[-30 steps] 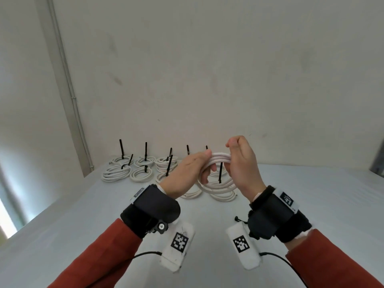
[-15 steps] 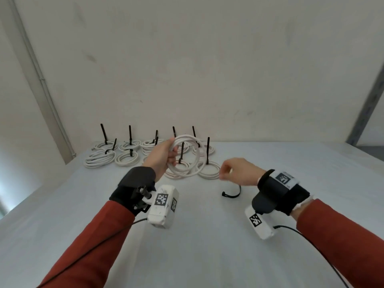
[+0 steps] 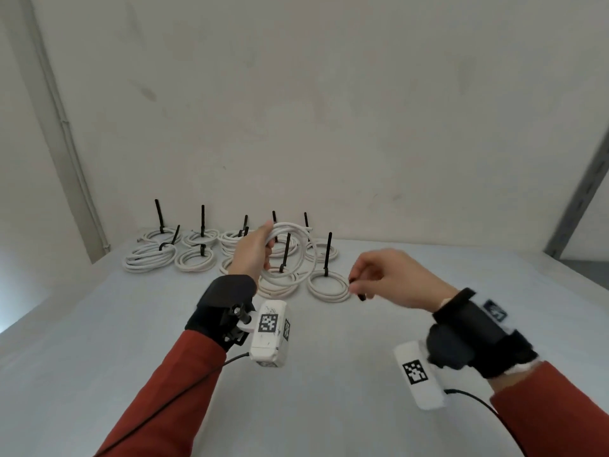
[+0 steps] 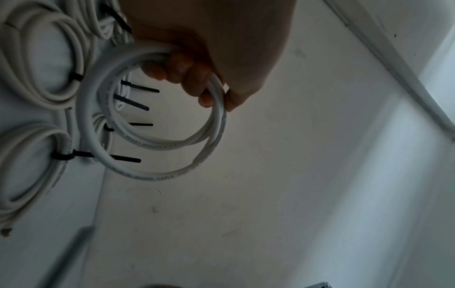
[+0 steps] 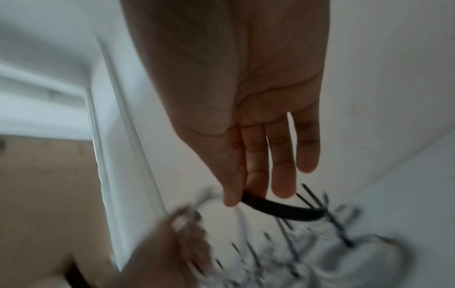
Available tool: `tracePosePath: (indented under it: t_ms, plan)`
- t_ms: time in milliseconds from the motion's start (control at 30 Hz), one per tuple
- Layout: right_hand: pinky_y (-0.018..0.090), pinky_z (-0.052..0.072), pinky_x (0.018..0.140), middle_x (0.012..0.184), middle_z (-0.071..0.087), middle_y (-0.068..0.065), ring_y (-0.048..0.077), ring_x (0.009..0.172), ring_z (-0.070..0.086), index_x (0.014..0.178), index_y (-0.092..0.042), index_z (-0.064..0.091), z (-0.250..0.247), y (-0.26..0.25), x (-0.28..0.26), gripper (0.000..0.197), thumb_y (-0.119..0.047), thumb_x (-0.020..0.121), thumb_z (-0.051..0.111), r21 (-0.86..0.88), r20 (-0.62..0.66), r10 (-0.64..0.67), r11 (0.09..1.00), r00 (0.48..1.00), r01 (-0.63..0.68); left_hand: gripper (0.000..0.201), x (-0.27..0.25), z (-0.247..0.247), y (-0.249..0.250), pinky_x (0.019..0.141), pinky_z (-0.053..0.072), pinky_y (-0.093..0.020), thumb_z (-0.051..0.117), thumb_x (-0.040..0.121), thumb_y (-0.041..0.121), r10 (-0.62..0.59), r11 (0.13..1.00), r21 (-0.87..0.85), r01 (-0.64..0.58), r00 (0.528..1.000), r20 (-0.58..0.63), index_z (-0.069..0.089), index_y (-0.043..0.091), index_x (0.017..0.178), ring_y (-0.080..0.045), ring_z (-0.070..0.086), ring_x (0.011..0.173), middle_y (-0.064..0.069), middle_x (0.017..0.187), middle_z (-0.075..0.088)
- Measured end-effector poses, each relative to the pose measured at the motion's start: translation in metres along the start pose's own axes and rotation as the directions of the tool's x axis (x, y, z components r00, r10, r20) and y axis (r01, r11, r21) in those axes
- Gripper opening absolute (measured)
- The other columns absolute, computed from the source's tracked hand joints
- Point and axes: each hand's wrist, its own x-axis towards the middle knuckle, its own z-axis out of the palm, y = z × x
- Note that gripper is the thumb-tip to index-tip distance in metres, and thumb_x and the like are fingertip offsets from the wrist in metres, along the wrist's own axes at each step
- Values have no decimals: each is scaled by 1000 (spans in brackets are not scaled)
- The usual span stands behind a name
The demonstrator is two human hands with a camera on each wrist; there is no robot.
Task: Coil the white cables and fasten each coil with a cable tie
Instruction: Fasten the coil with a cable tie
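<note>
My left hand (image 3: 255, 250) grips an untied white cable coil (image 3: 293, 226) and holds it upright above the far part of the table. In the left wrist view its fingers (image 4: 187, 78) curl round the coil (image 4: 152, 176) at the top. To the right, my right hand (image 3: 362, 278) pinches a loose black cable tie (image 3: 361, 295) between thumb and forefinger, apart from the coil. The right wrist view shows the curved tie (image 5: 278, 209) hanging from that pinch, with the other fingers (image 5: 283, 175) straight.
Several tied white coils (image 3: 194, 260) with black tie tails standing up lie along the table's far edge by the wall; one (image 3: 329, 286) sits just left of my right hand. The white table (image 3: 296, 390) stretches toward me. A grey metal post (image 3: 580, 192) rises at right.
My right hand let go of the coil, moved right and down to the table, and now holds a black tie lifted off it. The left hand kept the coil raised.
</note>
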Motion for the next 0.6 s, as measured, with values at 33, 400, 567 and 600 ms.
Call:
tracePosePath:
  t_ms: [33, 400, 567, 600]
  plan:
    - [22, 48, 62, 67, 69, 3, 9, 56, 61, 80, -13, 65, -11, -9, -5, 11, -6, 81, 73, 132, -50, -17, 991, 999, 24, 41, 1, 0, -2, 52, 29, -26, 47, 96, 37, 11, 1000, 3, -10, 1000, -26, 44, 16, 61, -9, 29, 43, 10, 44, 34]
    - [20, 49, 58, 75, 70, 15, 18, 61, 57, 86, -7, 66, 3, -43, 5, 11, -1, 79, 72, 459, -47, -130, 878, 990, 137, 41, 5, 6, -4, 65, 29, -36, 49, 93, 38, 165, 980, 126, -155, 984, -70, 45, 18, 58, -15, 33, 54, 6, 52, 37]
    - [41, 51, 63, 80, 74, 4, 36, 65, 58, 81, -18, 67, 23, -38, 36, 15, -9, 76, 79, 315, -204, -171, 921, 964, 230, 41, -2, 12, 2, 63, 27, -35, 51, 94, 38, 239, 965, 116, -236, 971, -12, 46, 14, 61, -15, 31, 54, 2, 54, 33]
    - [39, 51, 63, 79, 73, -2, 33, 64, 59, 80, -20, 68, 24, -38, 40, 16, -11, 75, 80, 277, -242, -185, 928, 953, 250, 42, -3, 13, 2, 62, 27, -34, 52, 93, 39, 243, 963, 117, -242, 970, 2, 48, 15, 59, -15, 31, 53, 3, 52, 34]
